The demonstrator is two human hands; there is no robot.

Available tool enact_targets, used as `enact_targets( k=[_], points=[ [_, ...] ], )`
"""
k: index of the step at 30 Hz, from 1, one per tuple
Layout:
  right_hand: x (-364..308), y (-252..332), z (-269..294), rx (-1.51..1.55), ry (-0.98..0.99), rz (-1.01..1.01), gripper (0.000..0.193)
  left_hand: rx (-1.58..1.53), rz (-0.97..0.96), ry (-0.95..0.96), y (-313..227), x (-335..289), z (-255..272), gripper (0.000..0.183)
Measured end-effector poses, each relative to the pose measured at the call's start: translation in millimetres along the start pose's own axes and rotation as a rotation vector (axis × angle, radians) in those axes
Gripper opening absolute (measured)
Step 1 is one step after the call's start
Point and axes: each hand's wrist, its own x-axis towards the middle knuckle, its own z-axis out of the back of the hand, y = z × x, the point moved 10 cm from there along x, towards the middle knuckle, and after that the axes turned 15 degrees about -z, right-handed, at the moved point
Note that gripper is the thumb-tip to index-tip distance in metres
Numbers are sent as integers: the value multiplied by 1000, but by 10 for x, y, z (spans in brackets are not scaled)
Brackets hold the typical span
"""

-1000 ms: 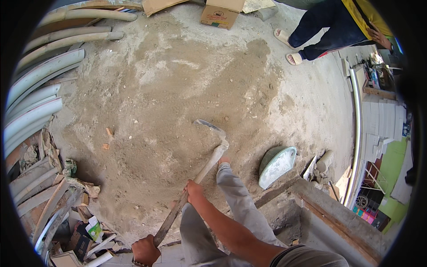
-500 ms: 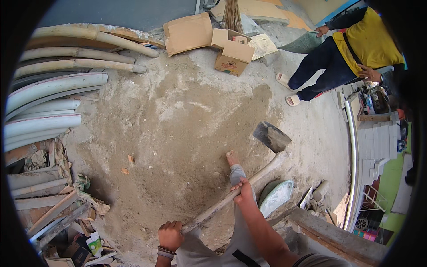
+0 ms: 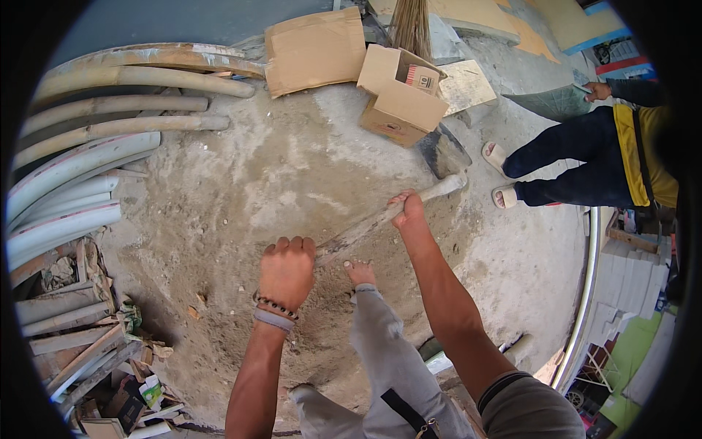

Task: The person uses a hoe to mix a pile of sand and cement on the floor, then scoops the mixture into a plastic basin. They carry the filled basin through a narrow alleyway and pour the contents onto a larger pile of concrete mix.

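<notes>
Hoe blade point(image 3: 444, 154) near cardboard box point(image 3: 398, 115), open ground point(image 3: 219, 212) leftward to pipe ends point(image 3: 110, 213).

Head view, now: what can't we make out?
All in the head view:
- Hoe handle: near end hidden by left hand.
- Basin: mostly hidden by right forearm and trouser leg.
- Co-worker: upper body cut off by dark rim.
- Box: bottom hidden by its walls.
</notes>
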Motion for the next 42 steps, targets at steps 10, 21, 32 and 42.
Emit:
enact_targets(
  k=[10,21,32,42],
  points=[
    [-1597,-3428,-2848,-550,402,-303,17,267,964,-86,458,-2706,1220,27],
    [-1998,-2336,-776,-494,169,-207,16,-83,664,-177,-588,-3179,311,26],
    [-2511,548,2649,41,-318,177,24,-479,-120,94,-1875,-1390,-336,7],
    [-2025,1115,2704,113,-370,225,26,-474,-228,121,-1910,-495,-656,9]
  ],
)
